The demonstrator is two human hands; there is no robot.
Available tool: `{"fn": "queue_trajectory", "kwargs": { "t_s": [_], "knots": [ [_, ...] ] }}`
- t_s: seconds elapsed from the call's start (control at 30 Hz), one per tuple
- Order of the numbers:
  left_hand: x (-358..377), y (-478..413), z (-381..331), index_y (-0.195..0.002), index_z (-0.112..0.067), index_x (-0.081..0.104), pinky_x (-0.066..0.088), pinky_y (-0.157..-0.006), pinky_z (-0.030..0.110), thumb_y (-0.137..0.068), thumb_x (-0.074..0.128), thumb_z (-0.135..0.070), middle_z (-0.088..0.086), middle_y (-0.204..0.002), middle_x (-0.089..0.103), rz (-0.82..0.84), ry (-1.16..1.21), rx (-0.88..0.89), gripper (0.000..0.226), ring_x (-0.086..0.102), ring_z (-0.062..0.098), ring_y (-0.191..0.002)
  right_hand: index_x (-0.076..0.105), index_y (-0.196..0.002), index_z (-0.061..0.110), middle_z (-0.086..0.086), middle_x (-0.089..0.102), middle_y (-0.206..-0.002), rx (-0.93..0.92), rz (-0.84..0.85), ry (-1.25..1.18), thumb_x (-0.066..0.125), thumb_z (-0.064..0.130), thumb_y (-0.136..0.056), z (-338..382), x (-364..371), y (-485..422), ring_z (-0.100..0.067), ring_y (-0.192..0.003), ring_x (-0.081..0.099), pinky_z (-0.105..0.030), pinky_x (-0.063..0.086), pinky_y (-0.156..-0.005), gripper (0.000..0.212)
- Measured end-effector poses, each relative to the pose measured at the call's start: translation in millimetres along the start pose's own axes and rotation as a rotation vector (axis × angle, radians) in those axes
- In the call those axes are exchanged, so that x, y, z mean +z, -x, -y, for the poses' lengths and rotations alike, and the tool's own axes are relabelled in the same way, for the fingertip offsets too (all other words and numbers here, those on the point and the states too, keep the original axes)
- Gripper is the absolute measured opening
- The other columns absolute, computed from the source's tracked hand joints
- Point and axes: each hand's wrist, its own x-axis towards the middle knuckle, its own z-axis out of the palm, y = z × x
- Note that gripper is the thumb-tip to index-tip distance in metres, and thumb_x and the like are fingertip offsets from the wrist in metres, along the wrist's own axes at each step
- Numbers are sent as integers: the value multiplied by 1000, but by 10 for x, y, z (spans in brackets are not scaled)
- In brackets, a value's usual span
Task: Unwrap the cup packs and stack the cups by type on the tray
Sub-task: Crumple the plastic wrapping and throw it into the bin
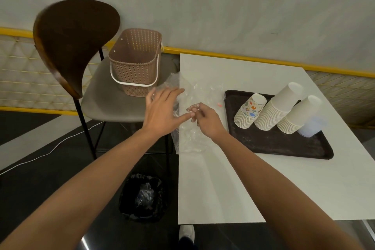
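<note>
On the dark tray (284,144) lie a stack of patterned paper cups (250,110), two stacks of plain white cups (278,105) (298,114) and a stack of clear plastic cups (311,128), all tipped on their sides. Crumpled clear plastic wrap (194,91) lies on the white table's left edge. My left hand (162,111) hovers over the wrap's left part with fingers spread and straight. My right hand (205,117) has curled fingers that pinch the wrap near its middle.
A brown woven basket (136,61) with a white handle stands on the grey chair (105,97) left of the table. A bin with a black bag (144,197) sits on the floor below the table's left edge. A yellow rail runs behind the table.
</note>
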Motion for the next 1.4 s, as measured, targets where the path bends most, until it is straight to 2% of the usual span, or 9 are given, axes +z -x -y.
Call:
{"fn": "queue_trajectory", "kwargs": {
  "t_s": [0.23, 0.37, 0.43, 0.5, 0.63, 0.83, 0.97, 1.2, 1.4],
  "knots": [
    [-92, -33, -1, -129, -33, 51, 9, -110, 44, -62, 55, -81, -10, -125, 61, 286, 129, -145, 83, 50, 11, -123, 67, -108, 7, -4, 50, -112, -111, -17, 61, 48, 17, -98, 44, 14, -41, -10, -105, 44, 2, 31, -83, 24],
    [-91, 3, 19, -116, -31, 61, 29, -103, 35, -60, 72, -67, -11, -100, 66, 371, 290, -236, 67, 58, 11, -105, 67, -104, 13, 0, 36, -134, -112, -57, 69, 50, 22, -96, 30, 69, -61, -19, -127, 34, -27, 29, -107, 20],
    [-103, 18, 54, -101, -27, 68, 41, -85, 26, -67, 80, -46, -12, -90, 65, 430, 464, -306, 41, 60, 10, -93, 66, -105, 10, 0, 33, -142, -114, -55, 52, 49, 22, -97, 39, 108, -58, -15, -131, 31, -24, 25, -107, 22],
    [-104, 34, 112, -80, -23, 66, 39, -70, 23, -71, 80, -31, -14, -75, 57, 494, 612, -338, 19, 54, 7, -77, 62, -114, 4, 0, 39, -140, -92, -31, -3, 47, 22, -98, 59, 160, -40, -11, -129, 36, -23, 26, -109, 28],
    [-128, 87, 244, -83, -1, 67, 43, -72, 32, -72, 79, -34, 0, -73, 60, 559, 709, -384, 36, 55, 15, -69, 57, -105, 9, 8, 59, -105, -55, 57, -137, 52, 26, -96, 120, 236, 37, -9, -101, 54, -29, 40, -98, 21],
    [-273, 233, 367, -66, -23, 66, 47, -64, 12, -78, 76, -14, -10, -69, 67, 509, 886, -454, 17, 62, -1, -64, 52, -121, 19, -1, 58, -120, 35, 268, -206, 68, 8, -84, 162, 312, 126, -17, -103, 57, -25, 50, -90, 43],
    [-283, 367, 481, -88, -13, 68, 53, -76, 28, -77, 74, -7, 1, -85, 70, 413, 963, -563, 14, 67, 9, -75, 45, -132, 22, -7, 52, -124, 95, 303, -143, 67, -9, -76, 204, 436, 181, -19, -105, 52, -34, 46, -94, 67],
    [-317, 617, 652, -123, -15, 36, 50, -73, 25, -77, 76, -33, -1, -110, 54, 486, 809, -734, 63, 56, 9, -89, 52, -125, 20, -19, 57, -116, 133, 136, -83, 62, -5, -82, 99, 747, 235, -37, -103, 60, -48, 51, -90, 50],
    [-224, 999, 889, -121, -23, 21, 52, -59, 22, -78, 75, -12, 1, -102, 43, 507, 950, -800, 70, 52, 10, -85, 48, -129, 19, -3, 53, -128, 238, 47, -69, 53, 2, -91, 14, 1039, 378, -31, -105, 61, -32, 51, -83, 42]
  ]
}}
